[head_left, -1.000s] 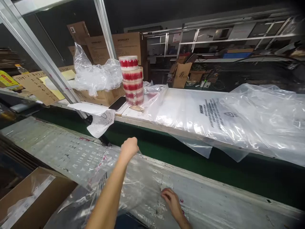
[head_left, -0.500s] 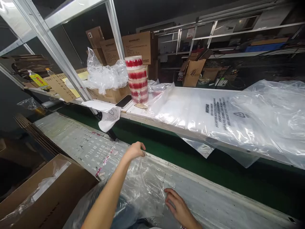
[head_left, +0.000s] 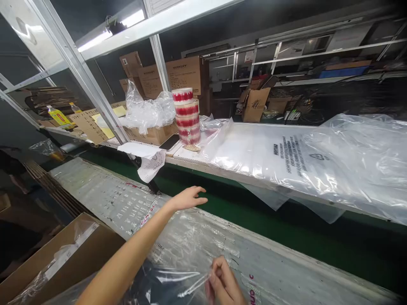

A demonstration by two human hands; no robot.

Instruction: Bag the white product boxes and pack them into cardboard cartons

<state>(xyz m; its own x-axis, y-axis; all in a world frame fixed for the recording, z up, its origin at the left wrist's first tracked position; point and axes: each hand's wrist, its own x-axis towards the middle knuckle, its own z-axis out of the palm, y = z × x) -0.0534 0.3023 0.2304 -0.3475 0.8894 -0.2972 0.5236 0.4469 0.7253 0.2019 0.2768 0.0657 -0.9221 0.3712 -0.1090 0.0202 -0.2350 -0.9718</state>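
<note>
A sheet of clear plastic film (head_left: pixel 190 241) lies across a long white-grey board (head_left: pixel 305 258), with printing showing through it. My right hand (head_left: pixel 223 281) is at the bottom of the view, its fingers pinching a thin gathered fold of the film. My left hand (head_left: pixel 189 199) is stretched out above the far edge of the film, its fingers apart. It holds nothing and reaches toward the green conveyor belt (head_left: pixel 203 190).
Beyond the belt, a white bench carries a large printed plastic bag (head_left: pixel 286 159), a stack of red-and-white tape rolls (head_left: pixel 186 116), a phone (head_left: pixel 169 142) and a cardboard box (head_left: pixel 152 134). Another open cardboard box (head_left: pixel 73 250) sits at lower left.
My left hand has let go of the film edge, opened and moved right. My right hand has closed on a fold of film. The view has tilted slightly.
</note>
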